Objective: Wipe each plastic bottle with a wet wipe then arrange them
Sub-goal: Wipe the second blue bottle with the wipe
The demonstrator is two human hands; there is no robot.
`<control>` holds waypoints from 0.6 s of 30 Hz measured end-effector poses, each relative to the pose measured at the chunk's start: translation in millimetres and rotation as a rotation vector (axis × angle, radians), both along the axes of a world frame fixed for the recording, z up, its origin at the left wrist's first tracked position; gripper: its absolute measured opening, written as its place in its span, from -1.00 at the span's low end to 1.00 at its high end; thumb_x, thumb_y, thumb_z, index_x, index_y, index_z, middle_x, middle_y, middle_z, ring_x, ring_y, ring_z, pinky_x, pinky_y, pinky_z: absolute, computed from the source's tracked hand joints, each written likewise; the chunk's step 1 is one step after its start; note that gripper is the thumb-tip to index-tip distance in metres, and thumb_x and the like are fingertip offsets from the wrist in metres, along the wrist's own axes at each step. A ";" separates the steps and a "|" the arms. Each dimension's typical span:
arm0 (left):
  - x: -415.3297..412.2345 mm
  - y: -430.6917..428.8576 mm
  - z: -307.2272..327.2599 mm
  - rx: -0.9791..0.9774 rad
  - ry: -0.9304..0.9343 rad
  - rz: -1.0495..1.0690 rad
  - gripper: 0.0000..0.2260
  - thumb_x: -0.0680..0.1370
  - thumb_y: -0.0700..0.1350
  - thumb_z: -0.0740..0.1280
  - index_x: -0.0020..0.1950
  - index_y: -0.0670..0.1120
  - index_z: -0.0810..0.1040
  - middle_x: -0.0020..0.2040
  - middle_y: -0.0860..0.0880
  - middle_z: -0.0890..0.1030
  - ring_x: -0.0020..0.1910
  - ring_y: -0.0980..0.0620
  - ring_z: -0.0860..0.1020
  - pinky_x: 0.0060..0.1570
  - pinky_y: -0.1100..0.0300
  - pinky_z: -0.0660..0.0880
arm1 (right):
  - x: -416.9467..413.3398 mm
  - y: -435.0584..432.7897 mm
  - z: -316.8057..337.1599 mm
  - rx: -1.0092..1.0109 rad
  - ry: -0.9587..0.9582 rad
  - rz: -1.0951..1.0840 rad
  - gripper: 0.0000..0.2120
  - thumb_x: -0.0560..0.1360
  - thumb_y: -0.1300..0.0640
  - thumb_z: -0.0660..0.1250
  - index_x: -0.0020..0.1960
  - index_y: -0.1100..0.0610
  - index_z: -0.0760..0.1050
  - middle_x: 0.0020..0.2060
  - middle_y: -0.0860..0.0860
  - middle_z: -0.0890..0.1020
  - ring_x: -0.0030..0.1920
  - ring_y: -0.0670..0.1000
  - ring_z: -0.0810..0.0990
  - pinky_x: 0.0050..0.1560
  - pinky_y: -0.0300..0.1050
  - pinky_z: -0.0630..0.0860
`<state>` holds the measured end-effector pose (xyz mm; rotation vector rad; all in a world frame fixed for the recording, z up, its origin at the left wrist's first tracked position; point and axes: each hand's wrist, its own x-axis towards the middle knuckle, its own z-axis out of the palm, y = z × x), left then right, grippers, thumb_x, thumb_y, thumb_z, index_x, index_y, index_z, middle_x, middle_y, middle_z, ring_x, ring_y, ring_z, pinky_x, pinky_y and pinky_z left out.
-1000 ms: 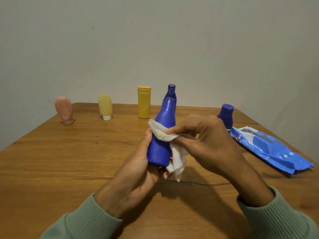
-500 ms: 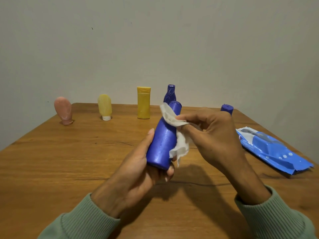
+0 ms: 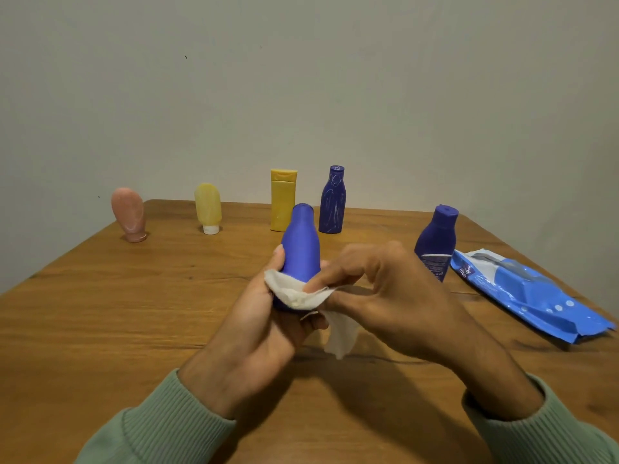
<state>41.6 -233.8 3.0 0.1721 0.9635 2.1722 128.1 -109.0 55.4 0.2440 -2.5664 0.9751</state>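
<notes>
1. The left hand (image 3: 264, 329) grips the blue bottle (image 3: 301, 249) round its lower end, with the thumb lying up its left side.
2. That bottle is held above the table (image 3: 117, 313), near its middle. It is tilted a little, and the cap end points up and away from the person.
3. The right hand (image 3: 395, 303) pinches the wipe (image 3: 301, 294) between thumb and fingers and presses it onto the bottle's lower body. The wipe lies across the front and reaches the left thumb, and a loose tail hangs below the right hand.
4. Four bottles stand in a row near the far edge, well apart from one another. From the left they are:
   - a pink bottle (image 3: 129, 214), cap down
   - a pale bottle (image 3: 208, 207) on its white cap
   - a yellow bottle (image 3: 283, 199), upright
   - a navy bottle (image 3: 332, 200), upright and marked with pale scuffs
5. A labelled bottle (image 3: 435, 242) — also navy — stands nearer on the right, just behind the right hand and just beside the pack (image 3: 529, 293).
6. The blue pack lies flat by the right edge with its flap peeled open.
7. Green ribbed sleeves (image 3: 160, 433) cover both wrists.
</notes>
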 end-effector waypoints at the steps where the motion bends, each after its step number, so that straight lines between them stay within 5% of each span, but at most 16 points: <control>1: 0.3 -0.5 1.0 0.003 0.010 0.015 -0.46 0.42 0.15 0.28 0.16 -0.27 0.57 0.01 -0.25 0.62 0.00 -0.19 0.51 0.20 -0.13 0.38 | 1.2 2.8 2.4 -0.023 -0.001 -0.010 -0.83 0.39 0.17 0.47 -0.04 -0.02 0.68 -0.18 -0.15 0.66 -0.13 -0.22 0.59 -0.18 -0.35 0.49; 5: 2.7 -1.7 4.9 -0.028 0.054 0.006 -0.54 0.52 0.14 0.21 0.09 -0.23 0.59 -0.24 -0.18 0.54 -0.35 -0.06 0.44 -0.28 0.08 0.35 | 2.9 14.5 6.4 -0.178 0.115 -0.123 -0.84 0.40 0.18 0.45 -0.06 -0.03 0.67 -0.19 -0.17 0.68 -0.13 -0.21 0.61 -0.18 -0.34 0.52; 13: 13.3 -0.1 9.8 0.079 0.157 -0.047 -0.63 0.51 0.06 0.22 -0.07 -0.13 0.74 -0.19 -0.18 0.64 -0.33 -0.07 0.51 -0.18 0.06 0.39 | -0.9 12.0 2.6 -0.255 0.081 -0.143 -0.83 0.40 0.17 0.45 -0.05 -0.04 0.66 -0.14 -0.13 0.68 -0.08 -0.18 0.63 -0.05 -0.21 0.59; 18: 14.4 -1.7 8.7 0.068 0.199 -0.067 -0.57 0.54 0.08 0.19 0.25 -0.18 0.54 -0.09 -0.23 0.63 -0.33 -0.11 0.56 -0.42 0.07 0.53 | 0.3 12.7 4.8 -0.155 0.114 -0.143 -0.81 0.40 0.15 0.44 -0.04 -0.08 0.63 -0.13 -0.19 0.65 -0.07 -0.23 0.59 -0.03 -0.34 0.54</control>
